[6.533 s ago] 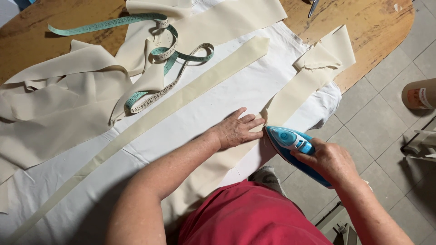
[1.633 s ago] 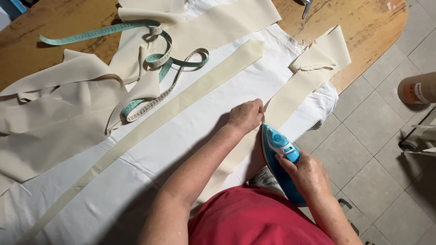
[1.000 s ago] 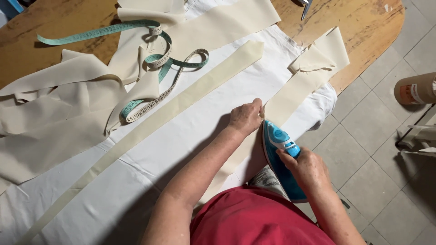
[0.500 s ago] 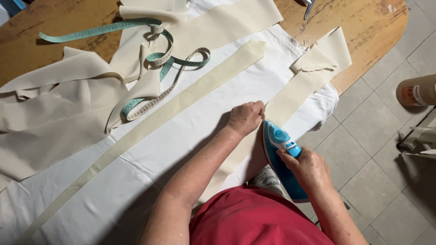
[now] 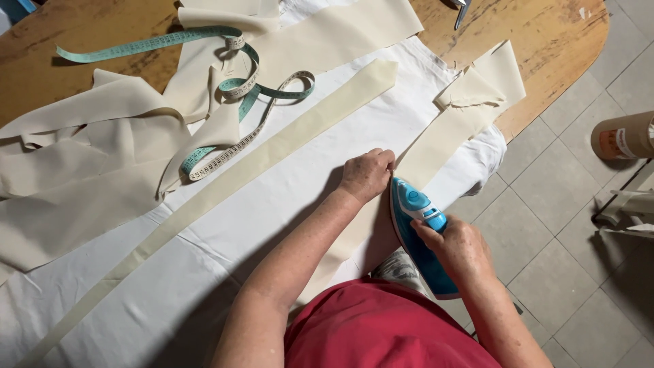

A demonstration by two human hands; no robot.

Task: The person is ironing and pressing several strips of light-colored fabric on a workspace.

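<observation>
My right hand grips the handle of a blue and white iron, which rests on a folded cream fabric strip near the table's right edge. My left hand presses its fingertips on that strip just ahead of the iron's tip. The strip lies on a white cloth spread over the wooden table. A second, longer cream strip runs diagonally across the cloth to the left of my left arm.
A teal measuring tape curls over a pile of cream fabric pieces at the left. A cardboard roll lies on the grey tiled floor at the right. A metal tool tip shows at the top edge.
Over the last seconds the iron and my right hand slid forward along the strip toward my left hand. My left hand shifted slightly up the strip; since half a second ago little has moved.
</observation>
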